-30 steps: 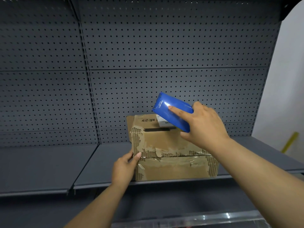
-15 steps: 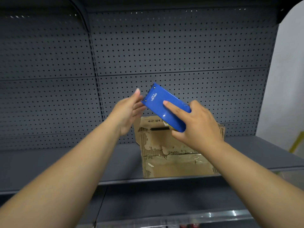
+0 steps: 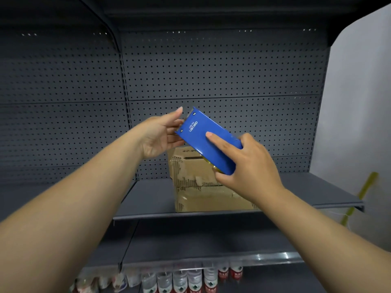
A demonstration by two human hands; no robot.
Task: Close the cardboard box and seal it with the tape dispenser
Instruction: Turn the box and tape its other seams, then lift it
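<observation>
A worn cardboard box (image 3: pixel 201 187) with torn, taped flaps sits closed on the grey shelf (image 3: pixel 148 199). Above it my right hand (image 3: pixel 247 168) grips a blue tape dispenser (image 3: pixel 207 140), tilted with its cutter end up and to the left, index finger lying along its flat side. My left hand (image 3: pixel 163 134) is raised beside that cutter end, fingers spread and touching its edge. The dispenser and my right hand hide the box's top right part.
A dark pegboard wall (image 3: pixel 211 77) backs the shelf. Below, a lower shelf holds several water bottles (image 3: pixel 186 280). A yellow stick (image 3: pixel 359 197) leans against the white wall at the right. The shelf front edge (image 3: pixel 338 205) runs in front of the box.
My left hand left the box's left side and rose to the dispenser's cutter end. The dispenser lifted off the box top. The camera tilted, showing the lower shelf.
</observation>
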